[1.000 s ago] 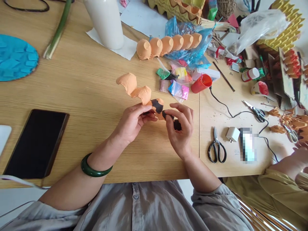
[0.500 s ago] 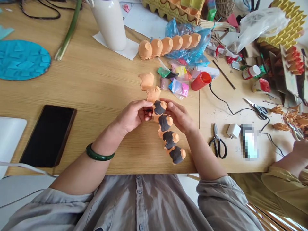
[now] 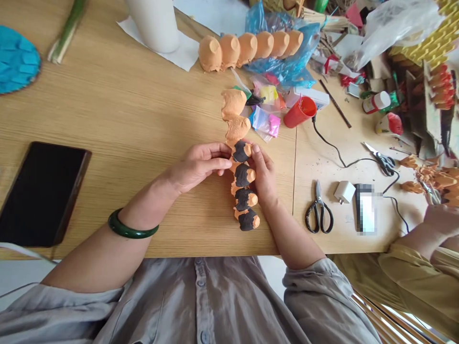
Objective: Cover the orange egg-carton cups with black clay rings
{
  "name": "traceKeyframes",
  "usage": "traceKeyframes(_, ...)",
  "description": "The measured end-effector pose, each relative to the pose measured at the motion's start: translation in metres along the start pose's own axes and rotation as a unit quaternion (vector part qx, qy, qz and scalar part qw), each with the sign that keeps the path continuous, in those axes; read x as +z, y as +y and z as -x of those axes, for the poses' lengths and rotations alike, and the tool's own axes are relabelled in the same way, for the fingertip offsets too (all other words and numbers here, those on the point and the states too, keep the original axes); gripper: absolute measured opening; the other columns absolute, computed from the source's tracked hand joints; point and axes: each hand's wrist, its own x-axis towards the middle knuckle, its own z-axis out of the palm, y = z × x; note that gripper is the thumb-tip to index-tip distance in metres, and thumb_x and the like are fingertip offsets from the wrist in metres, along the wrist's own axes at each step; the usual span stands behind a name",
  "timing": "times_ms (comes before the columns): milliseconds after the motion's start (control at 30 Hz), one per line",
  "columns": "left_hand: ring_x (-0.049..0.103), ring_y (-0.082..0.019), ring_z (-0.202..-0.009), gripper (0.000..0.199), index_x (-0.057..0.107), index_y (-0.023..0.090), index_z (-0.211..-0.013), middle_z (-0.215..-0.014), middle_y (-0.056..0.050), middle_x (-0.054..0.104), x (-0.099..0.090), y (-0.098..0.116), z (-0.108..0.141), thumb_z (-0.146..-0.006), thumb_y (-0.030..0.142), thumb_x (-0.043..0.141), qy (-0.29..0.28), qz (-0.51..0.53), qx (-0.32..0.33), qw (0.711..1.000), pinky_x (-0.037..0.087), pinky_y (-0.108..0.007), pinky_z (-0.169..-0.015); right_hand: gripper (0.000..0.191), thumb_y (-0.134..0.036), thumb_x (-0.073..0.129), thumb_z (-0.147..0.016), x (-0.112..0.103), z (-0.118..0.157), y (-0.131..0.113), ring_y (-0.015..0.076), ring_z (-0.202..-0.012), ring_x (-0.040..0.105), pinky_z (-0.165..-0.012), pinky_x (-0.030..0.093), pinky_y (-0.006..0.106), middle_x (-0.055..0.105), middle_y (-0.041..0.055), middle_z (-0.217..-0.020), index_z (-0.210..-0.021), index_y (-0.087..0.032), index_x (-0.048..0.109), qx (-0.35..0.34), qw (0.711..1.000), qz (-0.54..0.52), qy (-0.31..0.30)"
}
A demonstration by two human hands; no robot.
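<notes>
Between my hands is an orange egg-carton strip (image 3: 236, 128) made of several bumps in a row. Its nearer bumps carry dark patches (image 3: 244, 175), while the two far ones are plain orange. My left hand (image 3: 201, 165) pinches the strip's left edge near its middle, thumb and fingers closed on it. On the other side my right hand (image 3: 263, 172) grips the right edge, its thumb beside a dark-patched bump; some of its fingers are hidden behind the strip. Farther off, a second orange egg-carton strip (image 3: 247, 49) rests on the table against a blue plastic bag (image 3: 283, 71).
Small colored packets (image 3: 266, 122) and a red cup (image 3: 300, 112) lie beyond my hands. To the right are black-handled scissors (image 3: 319, 210), a white charger (image 3: 344, 192) and a co-worker's hand (image 3: 442, 220). A dark tablet (image 3: 41, 193) lies left; a white vase (image 3: 156, 26) stands behind.
The held strip has turned to lie straighter toward me, its near end swinging left. My left fingers have shifted along its edge. The camera view has moved a little.
</notes>
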Motion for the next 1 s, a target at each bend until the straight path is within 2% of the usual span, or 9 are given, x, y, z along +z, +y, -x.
traceKeyframes(133,0.055,-0.012,-0.068,0.021,0.089,0.017,-0.086,-0.087,-0.006,0.078,-0.0024,-0.0054,-0.0023,-0.070,0.027,0.098,0.003,-0.036,0.024,0.999,0.044,-0.026,-0.062,0.047,-0.071,0.073,-0.097,-0.0006,0.0012,0.0032,0.0219,-0.103,0.080,-0.093,0.068,0.037,0.086,0.0024,-0.113,-0.119,-0.029,0.081,0.002,1.000,0.012,0.015)
traceKeyframes(300,0.056,-0.013,-0.067,0.019,0.089,0.019,-0.082,-0.080,-0.005,0.077,-0.0060,-0.0103,-0.0027,-0.075,0.036,0.097,0.016,-0.093,0.040,0.995,0.046,-0.027,-0.064,0.040,-0.064,0.072,-0.100,0.0005,0.0029,0.0039,0.0206,-0.100,0.080,-0.089,0.067,0.035,0.085,0.0023,-0.112,-0.116,-0.029,0.080,-0.008,1.000,0.005,0.010)
traceKeyframes(433,0.058,-0.014,-0.065,0.021,0.089,0.019,-0.080,-0.078,-0.005,0.077,-0.0062,-0.0104,-0.0020,-0.078,0.039,0.096,0.024,-0.121,0.045,0.991,0.046,-0.028,-0.063,0.043,-0.068,0.074,-0.098,0.0015,0.0039,0.0024,0.0208,-0.098,0.080,-0.082,0.067,0.033,0.086,0.0020,-0.111,-0.114,-0.029,0.081,0.003,1.000,0.015,0.018)
traceKeyframes(733,0.051,-0.012,-0.059,0.023,0.083,0.020,-0.073,-0.063,0.000,0.066,0.0004,-0.0061,0.0032,-0.082,0.039,0.091,0.085,-0.235,0.081,0.965,0.039,-0.026,-0.058,0.041,-0.068,0.071,-0.100,0.0035,0.0057,0.0049,0.0216,-0.106,0.080,-0.095,0.068,0.035,0.085,0.0020,-0.114,-0.113,-0.031,0.079,-0.023,0.999,0.040,0.020)
traceKeyframes(867,0.047,-0.012,-0.059,0.019,0.084,0.020,-0.075,-0.063,0.001,0.061,0.0008,-0.0058,0.0041,-0.082,0.036,0.090,0.079,-0.220,0.076,0.969,0.036,-0.026,-0.057,0.040,-0.068,0.070,-0.100,0.0022,0.0045,0.0048,0.0231,-0.113,0.081,-0.099,0.069,0.037,0.085,0.0036,-0.118,-0.112,-0.031,0.079,-0.021,0.999,0.046,0.020)
traceKeyframes(1000,0.045,-0.012,-0.058,0.015,0.087,0.019,-0.077,-0.063,-0.002,0.059,-0.0045,-0.0081,0.0031,-0.079,0.034,0.090,0.042,-0.135,0.033,0.989,0.030,-0.027,-0.054,0.049,-0.074,0.072,-0.098,0.0004,0.0027,0.0033,0.0247,-0.112,0.082,-0.097,0.070,0.038,0.086,0.0049,-0.116,-0.114,-0.029,0.080,0.000,0.999,0.034,0.024)
